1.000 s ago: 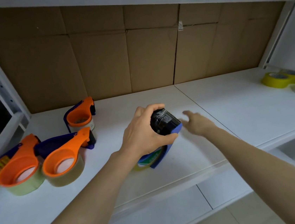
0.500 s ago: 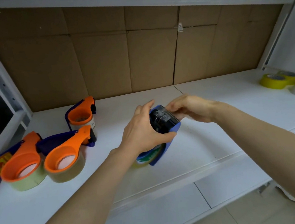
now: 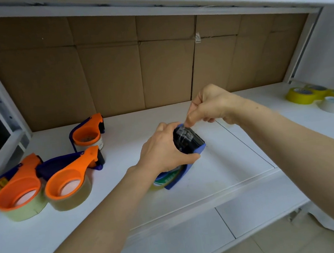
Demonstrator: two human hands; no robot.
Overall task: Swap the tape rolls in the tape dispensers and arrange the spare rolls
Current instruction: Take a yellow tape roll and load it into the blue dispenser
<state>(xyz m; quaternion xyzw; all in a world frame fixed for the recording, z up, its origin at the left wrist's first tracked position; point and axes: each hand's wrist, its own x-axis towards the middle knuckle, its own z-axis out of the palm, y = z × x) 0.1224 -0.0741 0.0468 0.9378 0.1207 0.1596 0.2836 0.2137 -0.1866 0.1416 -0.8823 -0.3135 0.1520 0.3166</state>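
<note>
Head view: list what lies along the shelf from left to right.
First the orange dispenser with pale roll → orange dispenser with tan roll → blue dispenser gripped by the left hand → right hand pinching its tape end → yellow roll → white roll. The small orange dispenser behind overlaps; omitted.

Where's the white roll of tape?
In the head view, the white tape roll sits at the far right of the shelf, just in front of the yellow rolls.

A packing storeroom — white metal shelving point(image 3: 220, 184) backed with cardboard point(image 3: 114, 70).
</note>
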